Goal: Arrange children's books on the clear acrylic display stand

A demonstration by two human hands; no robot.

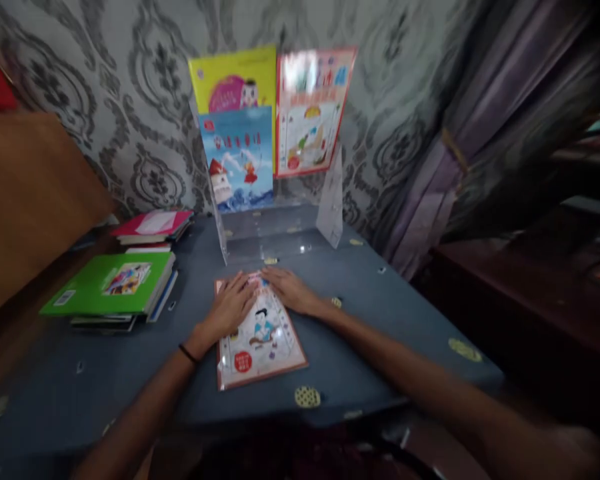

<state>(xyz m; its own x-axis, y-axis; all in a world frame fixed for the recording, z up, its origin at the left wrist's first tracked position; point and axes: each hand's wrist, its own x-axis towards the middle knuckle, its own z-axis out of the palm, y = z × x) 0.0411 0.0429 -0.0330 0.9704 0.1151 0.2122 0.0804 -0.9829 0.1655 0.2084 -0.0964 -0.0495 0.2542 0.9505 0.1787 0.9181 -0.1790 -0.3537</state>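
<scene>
A thin children's book (273, 343) with a pale cover and reddish border lies flat on the cloth-covered table, showing a cartoon figure in blue. Across its upper left part rests my left hand (234, 301), fingers stretched out and flat on the cover. My right hand (290, 291) lies over the upper right corner, also with extended fingers. Just beyond the hands stands a clear plastic book rack (280, 230). It holds a yellow book (230, 80), a blue book (243, 160) in front of it, and a red-bordered book (313, 120) on the right.
Left of my hands are two stacks of books, one topped by a green book (95, 283), the other by a pink one (130, 227). A brown box (35, 200) is at the far left. Patterned wallpaper is behind; a purple curtain (430, 180) hangs on the right.
</scene>
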